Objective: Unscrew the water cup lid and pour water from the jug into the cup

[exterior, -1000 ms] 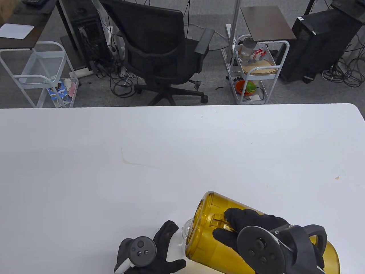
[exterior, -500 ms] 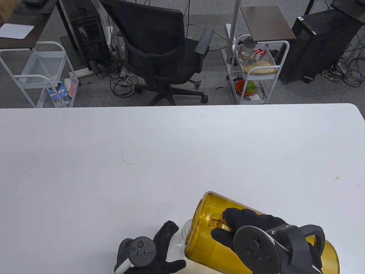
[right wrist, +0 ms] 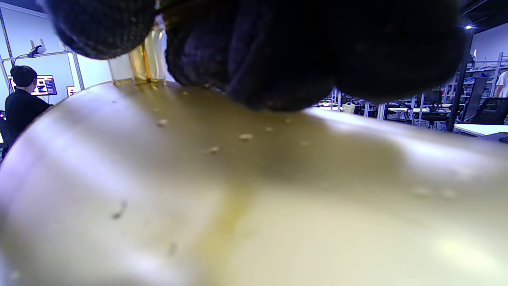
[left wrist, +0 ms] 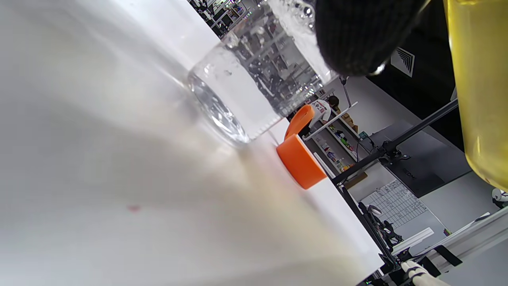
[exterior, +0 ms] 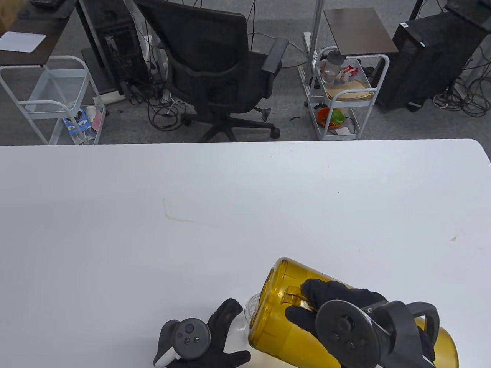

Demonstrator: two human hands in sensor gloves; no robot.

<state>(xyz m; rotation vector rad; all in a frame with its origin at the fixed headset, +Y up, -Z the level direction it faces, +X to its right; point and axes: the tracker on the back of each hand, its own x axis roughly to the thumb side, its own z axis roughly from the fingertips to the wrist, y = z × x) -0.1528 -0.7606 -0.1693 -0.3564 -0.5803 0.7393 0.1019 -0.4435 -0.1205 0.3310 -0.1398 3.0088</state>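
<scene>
Jug mouth tipped down-left over the cup

Right hand curls round the amber jug, its long axis slanting toward the clear cup; left hand, fingers spread, steadies the cup beside the orange lid

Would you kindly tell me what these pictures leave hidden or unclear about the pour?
- Cup: in the table view the tilted jug covers all but a sliver; the left wrist view cuts off its rim.
- Water stream and jug spout: not visible in any view.
- Lid: shown only in the left wrist view.
- Right hand: its grip on the jug handle is masked by the tracker; the right wrist view is a blurred close-up.
- Left hand: whether it touches the cup is unclear.
</scene>
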